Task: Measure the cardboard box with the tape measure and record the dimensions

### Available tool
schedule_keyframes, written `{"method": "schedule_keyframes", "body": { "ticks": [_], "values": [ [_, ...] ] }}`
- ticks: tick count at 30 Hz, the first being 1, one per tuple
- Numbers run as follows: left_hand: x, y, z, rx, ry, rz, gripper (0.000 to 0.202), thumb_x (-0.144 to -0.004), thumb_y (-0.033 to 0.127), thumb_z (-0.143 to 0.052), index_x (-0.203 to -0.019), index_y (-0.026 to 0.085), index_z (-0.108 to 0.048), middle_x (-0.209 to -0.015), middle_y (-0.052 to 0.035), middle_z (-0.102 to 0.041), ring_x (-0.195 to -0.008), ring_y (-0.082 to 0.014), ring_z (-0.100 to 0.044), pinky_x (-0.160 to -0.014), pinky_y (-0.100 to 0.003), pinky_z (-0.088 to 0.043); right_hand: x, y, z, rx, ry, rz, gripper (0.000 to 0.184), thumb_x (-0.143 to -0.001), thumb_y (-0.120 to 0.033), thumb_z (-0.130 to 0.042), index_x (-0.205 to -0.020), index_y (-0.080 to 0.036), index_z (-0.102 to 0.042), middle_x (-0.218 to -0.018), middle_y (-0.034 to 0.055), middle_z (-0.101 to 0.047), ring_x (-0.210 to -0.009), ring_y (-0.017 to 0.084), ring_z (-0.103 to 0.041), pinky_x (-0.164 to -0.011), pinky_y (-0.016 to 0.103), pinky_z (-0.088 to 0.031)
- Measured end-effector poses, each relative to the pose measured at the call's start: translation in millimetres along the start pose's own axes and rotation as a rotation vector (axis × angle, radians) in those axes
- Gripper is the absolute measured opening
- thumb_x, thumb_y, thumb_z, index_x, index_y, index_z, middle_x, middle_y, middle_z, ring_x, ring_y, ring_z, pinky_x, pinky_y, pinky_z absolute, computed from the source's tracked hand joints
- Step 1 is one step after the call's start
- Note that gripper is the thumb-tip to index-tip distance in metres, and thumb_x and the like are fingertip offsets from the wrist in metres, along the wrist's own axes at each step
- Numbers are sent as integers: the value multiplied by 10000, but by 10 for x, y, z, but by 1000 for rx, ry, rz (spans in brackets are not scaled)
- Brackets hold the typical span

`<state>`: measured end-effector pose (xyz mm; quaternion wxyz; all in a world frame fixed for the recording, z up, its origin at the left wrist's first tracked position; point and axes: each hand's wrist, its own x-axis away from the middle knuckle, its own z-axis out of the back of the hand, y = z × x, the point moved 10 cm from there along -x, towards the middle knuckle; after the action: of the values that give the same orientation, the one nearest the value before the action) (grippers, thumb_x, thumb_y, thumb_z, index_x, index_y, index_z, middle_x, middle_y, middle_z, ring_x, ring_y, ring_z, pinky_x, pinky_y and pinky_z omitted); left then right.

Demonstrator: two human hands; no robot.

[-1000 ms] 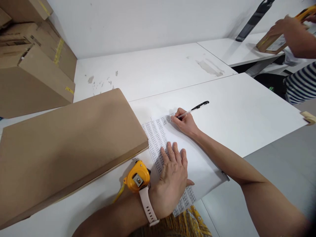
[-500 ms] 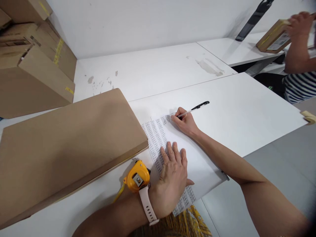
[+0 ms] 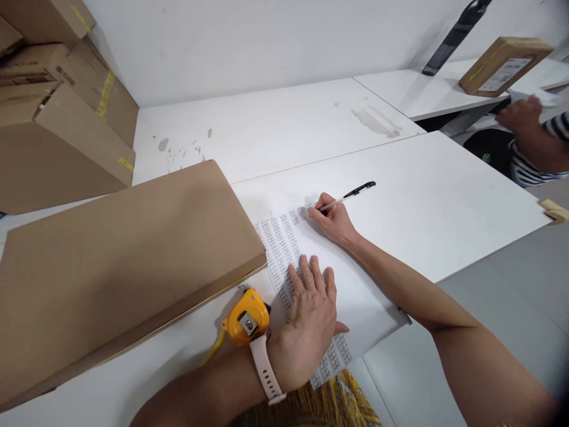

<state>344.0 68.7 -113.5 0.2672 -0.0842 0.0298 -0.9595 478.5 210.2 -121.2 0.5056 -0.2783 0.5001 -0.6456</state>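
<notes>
My right hand [image 3: 333, 222] is closed round a pen [image 3: 351, 196] with a black cap, its tip on the top of a printed sheet [image 3: 284, 243] full of small rows of figures. My left hand [image 3: 311, 320] lies flat and open on the same sheet, fingers spread, holding it down; a pale watch strap is on that wrist. A yellow tape measure [image 3: 246, 317] sits on the white table [image 3: 427, 201] just left of my left wrist. A flat brown cardboard box [image 3: 115, 267] lies to the left, its corner over the sheet's edge.
Stacked cardboard boxes [image 3: 57, 112] stand at the far left against the wall. At the right another person in a striped sleeve [image 3: 537, 160] has a hand [image 3: 518, 115] below a small labelled box [image 3: 504, 65] on a neighbouring table. A tape roll [image 3: 553, 210] rests at the table's right edge.
My hands have stayed put on the sheet. The other person's hand has left the small box on the far table and dropped lower.
</notes>
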Motion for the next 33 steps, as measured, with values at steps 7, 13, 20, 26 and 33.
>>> {"method": "schedule_keyframes", "body": {
  "ticks": [7,13,20,26,33],
  "values": [
    [-16,-8,5,31,21,10,1062,-747,758,-689,-1527,79,-444,-1537,-308,-398,-1433,-509,-365,-1109,-652,-411,6,24,50,9,43,-18,233,-784,-272,-650,-681,-234,-445,-573,-54,-416,-571,119,-354,-544,294,-285],
    [-20,-7,10,36,6,4,1063,-759,745,-691,-1537,72,-422,-1541,-312,-385,-1436,-515,-353,-1109,-666,-402,-8,21,20,24,23,-11,227,-787,-274,-640,-679,-233,-444,-557,-56,-404,-564,114,-347,-540,293,-275],
    [-4,-5,6,-11,-24,-10,1048,-800,764,-623,-1555,76,-390,-1551,-307,-377,-1446,-503,-347,-1115,-652,-401,-14,-1,12,2,14,-1,237,-780,-277,-652,-672,-229,-447,-570,-57,-411,-564,108,-341,-535,293,-264],
    [-9,-16,15,7,-4,7,1049,-771,760,-664,-1541,90,-422,-1545,-292,-397,-1437,-497,-369,-1111,-643,-412,-4,24,25,8,18,-21,237,-793,-263,-654,-681,-231,-447,-560,-58,-411,-552,110,-343,-531,299,-263],
    [-10,-11,7,16,5,7,1051,-760,762,-675,-1536,94,-437,-1541,-289,-412,-1437,-500,-368,-1109,-650,-412,-10,6,8,7,9,-6,237,-789,-285,-644,-673,-228,-446,-573,-61,-417,-558,105,-355,-531,287,-272]
  ]
}}
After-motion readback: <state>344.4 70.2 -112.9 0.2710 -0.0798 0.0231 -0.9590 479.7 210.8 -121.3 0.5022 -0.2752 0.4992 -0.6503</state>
